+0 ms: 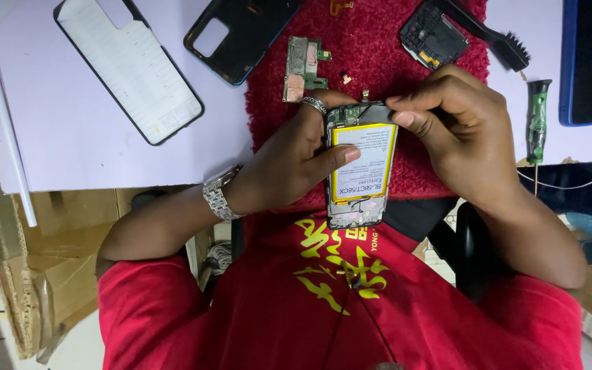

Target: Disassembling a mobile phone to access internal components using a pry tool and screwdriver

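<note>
My left hand grips an opened phone with its back removed, thumb lying across the yellow-edged white battery. A ring sits on one finger and a metal watch on the wrist. My right hand pinches a thin dark tool or part at the phone's top edge, near the exposed board; what it holds is mostly hidden by the fingers. The phone is held above the edge of a red cloth.
On the red cloth lie a green circuit board, a small dark frame piece and tiny parts. A black brush, a green-handled screwdriver, two phone back covers rest on the pale table.
</note>
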